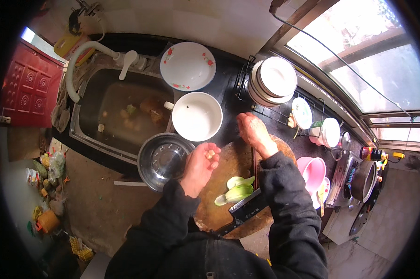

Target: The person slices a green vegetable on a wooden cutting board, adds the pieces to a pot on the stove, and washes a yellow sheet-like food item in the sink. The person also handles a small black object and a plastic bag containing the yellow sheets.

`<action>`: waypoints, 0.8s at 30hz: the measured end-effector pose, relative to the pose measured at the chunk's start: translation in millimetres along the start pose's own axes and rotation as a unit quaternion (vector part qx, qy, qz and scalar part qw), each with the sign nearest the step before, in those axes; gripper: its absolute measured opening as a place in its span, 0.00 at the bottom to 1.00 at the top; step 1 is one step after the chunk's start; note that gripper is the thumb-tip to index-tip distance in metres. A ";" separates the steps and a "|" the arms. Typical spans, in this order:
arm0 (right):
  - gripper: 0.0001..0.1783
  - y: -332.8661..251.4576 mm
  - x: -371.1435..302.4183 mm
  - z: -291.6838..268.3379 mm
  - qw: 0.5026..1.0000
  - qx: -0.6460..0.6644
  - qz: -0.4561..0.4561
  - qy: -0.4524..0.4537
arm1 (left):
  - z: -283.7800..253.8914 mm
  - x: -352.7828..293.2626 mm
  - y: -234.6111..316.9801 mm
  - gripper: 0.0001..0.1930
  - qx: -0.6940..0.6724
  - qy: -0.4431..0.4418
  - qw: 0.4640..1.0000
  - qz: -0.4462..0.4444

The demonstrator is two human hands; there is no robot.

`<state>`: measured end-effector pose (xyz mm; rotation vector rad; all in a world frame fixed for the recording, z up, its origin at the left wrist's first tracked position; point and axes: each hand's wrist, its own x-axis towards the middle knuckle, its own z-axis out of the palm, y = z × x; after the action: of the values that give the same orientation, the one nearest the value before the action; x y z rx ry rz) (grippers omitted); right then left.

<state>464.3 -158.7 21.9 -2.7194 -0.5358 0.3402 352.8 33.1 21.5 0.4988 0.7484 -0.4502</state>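
Observation:
My left hand [198, 169] is turned palm up above the left edge of the round wooden chopping board [219, 160]. Its fingers curl around small pale pieces that look like garlic cloves [210, 154]. Over the board's far edge is my right hand [256, 132], fingers bent and partly hidden; whether anything is in them I cannot make out. Light green vegetable leaves [239, 190] lie on the board between my forearms. A cleaver [248, 208] rests flat nearer to me, partly under my right sleeve. Just beyond my left hand stand a white mug [197, 116] and a steel bowl [161, 162].
Left of the mug, a sink [91, 135] holds murky water with several lumps in it. A flowered enamel basin [187, 65] stands behind. To the right are stacked bowls [277, 76] on a wire rack, a pink bowl [311, 172] and a pot [362, 180] on a lit stove.

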 end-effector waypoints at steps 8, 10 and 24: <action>0.43 37.9 24.5 64.8 0.971 -0.160 0.170 -0.053 | -7.6 -5.2 -9.3 0.10 0.010 -0.003 1.000 -0.021; 0.44 36.3 27.5 64.4 0.976 -0.106 0.183 -0.057 | -8.9 -6.4 -12.7 0.10 0.008 -0.010 1.000 -0.021; 0.49 26.8 12.9 15.8 0.960 -0.013 0.212 -0.180 | -18.0 -16.2 -12.2 0.11 0.087 -0.052 0.995 -0.007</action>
<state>479.8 -172.2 -4.8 -2.7928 -0.0314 0.9562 326.1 37.1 18.9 0.6291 0.6145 -0.5536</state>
